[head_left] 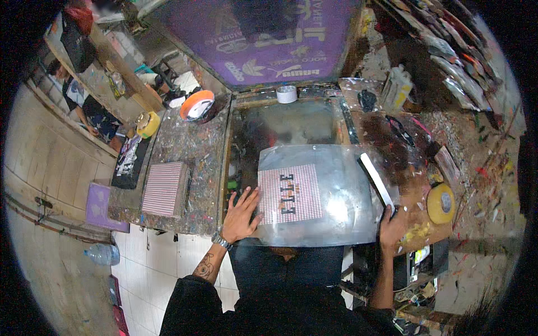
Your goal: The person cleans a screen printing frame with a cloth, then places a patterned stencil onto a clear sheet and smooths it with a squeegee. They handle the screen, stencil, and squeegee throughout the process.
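Note:
A clear, glossy plastic sheet (342, 190) lies over the glass-like work surface in front of me. At its left part is a red-and-white checked piece (305, 196) with dark lettering; I cannot tell whether it is above or under the plastic. My left hand (241, 217) rests with fingers spread at the sheet's left edge, its fingertips beside the checked piece. At the right edge, my right hand (389, 228) has its fingers curled at the lower end of a slim white strip (375, 179), which slants over the sheet. Its grip is partly hidden.
A stack of checked pieces (162, 187) lies on the left board. A purple printing screen (280, 56) stands raised at the back, with a white tape roll (286, 94) below it. A yellow tape roll (441, 204) sits at right, an orange-rimmed bowl (197, 105) at back left.

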{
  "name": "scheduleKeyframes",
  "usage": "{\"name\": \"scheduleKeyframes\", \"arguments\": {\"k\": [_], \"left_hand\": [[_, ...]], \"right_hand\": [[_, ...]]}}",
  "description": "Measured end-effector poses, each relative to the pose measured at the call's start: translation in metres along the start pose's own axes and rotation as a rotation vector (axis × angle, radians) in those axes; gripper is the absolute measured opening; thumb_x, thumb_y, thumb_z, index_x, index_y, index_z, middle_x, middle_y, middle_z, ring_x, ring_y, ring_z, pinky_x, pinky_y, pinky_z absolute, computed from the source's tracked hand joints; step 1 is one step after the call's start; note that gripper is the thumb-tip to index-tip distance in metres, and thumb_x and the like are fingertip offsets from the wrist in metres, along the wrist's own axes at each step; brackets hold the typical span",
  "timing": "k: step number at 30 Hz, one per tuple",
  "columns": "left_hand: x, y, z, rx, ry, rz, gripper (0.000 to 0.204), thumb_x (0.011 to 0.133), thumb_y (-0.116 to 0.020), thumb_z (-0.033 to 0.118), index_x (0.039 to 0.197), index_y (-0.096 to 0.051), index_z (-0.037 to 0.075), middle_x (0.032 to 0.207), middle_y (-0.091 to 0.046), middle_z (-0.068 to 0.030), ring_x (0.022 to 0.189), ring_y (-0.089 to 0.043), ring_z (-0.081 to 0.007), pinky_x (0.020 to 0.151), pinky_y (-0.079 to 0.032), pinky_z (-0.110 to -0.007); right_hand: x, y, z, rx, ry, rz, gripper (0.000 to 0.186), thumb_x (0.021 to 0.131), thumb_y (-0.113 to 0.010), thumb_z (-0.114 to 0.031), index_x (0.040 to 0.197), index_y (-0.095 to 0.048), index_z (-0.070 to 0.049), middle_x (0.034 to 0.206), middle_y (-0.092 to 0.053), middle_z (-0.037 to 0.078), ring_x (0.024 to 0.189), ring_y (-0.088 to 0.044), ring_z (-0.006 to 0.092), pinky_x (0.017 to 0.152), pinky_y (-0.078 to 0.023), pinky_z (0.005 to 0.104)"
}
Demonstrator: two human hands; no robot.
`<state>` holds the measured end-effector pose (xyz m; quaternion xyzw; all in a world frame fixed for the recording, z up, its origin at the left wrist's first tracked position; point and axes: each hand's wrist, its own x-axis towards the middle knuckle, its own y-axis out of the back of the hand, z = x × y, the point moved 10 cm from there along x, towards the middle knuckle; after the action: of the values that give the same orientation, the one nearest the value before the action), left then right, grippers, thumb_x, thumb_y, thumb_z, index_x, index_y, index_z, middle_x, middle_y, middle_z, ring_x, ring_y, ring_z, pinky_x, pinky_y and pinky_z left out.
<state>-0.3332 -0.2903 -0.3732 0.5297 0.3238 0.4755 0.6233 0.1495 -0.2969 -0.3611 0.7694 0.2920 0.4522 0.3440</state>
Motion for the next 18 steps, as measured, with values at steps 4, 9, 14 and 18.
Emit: {"name": "scheduleKeyframes", "arguments": {"k": [4, 9, 14, 18], "left_hand": [[0.006, -0.001, 0.002, 0.014, -0.004, -0.008, 0.067, 0.099, -0.051, 0.036, 0.158, -0.037, 0.009, 0.167, -0.033, -0.0093, 0.155, -0.026, -0.0322, 0.123, -0.013, -0.06], [0.001, 0.0, 0.001, 0.034, -0.034, 0.04, 0.064, 0.1, -0.047, 0.035, 0.158, -0.036, 0.01, 0.167, -0.031, -0.0082, 0.155, -0.025, -0.0316, 0.124, -0.014, -0.059], [-0.001, 0.002, 0.003, 0.022, -0.02, 0.035, 0.066, 0.1, -0.048, 0.041, 0.157, -0.038, 0.009, 0.167, -0.031, -0.0092, 0.155, -0.025, -0.0316, 0.124, -0.014, -0.059], [-0.002, -0.002, -0.002, 0.064, -0.028, 0.048, 0.068, 0.099, -0.051, 0.044, 0.156, -0.039, 0.008, 0.167, -0.03, -0.0095, 0.155, -0.026, -0.0314, 0.124, -0.014, -0.059]], "right_hand": [[0.002, 0.007, -0.002, 0.035, 0.049, -0.033, 0.041, 0.104, -0.056, -0.034, 0.11, -0.06, 0.006, 0.104, -0.063, 0.033, 0.096, -0.06, 0.0517, 0.083, -0.046, 0.0559], [0.004, 0.009, -0.002, 0.021, 0.019, -0.035, 0.045, 0.101, -0.059, -0.035, 0.117, -0.063, 0.007, 0.103, -0.067, 0.031, 0.099, -0.062, 0.0497, 0.088, -0.047, 0.0556], [-0.001, 0.001, 0.004, -0.036, 0.033, -0.01, 0.043, 0.101, -0.059, -0.035, 0.112, -0.065, 0.006, 0.103, -0.066, 0.031, 0.098, -0.062, 0.0481, 0.087, -0.048, 0.0548], [0.001, -0.004, 0.006, 0.04, 0.011, -0.03, 0.043, 0.102, -0.059, -0.037, 0.109, -0.064, 0.005, 0.105, -0.066, 0.028, 0.097, -0.062, 0.048, 0.085, -0.047, 0.0546]]}}
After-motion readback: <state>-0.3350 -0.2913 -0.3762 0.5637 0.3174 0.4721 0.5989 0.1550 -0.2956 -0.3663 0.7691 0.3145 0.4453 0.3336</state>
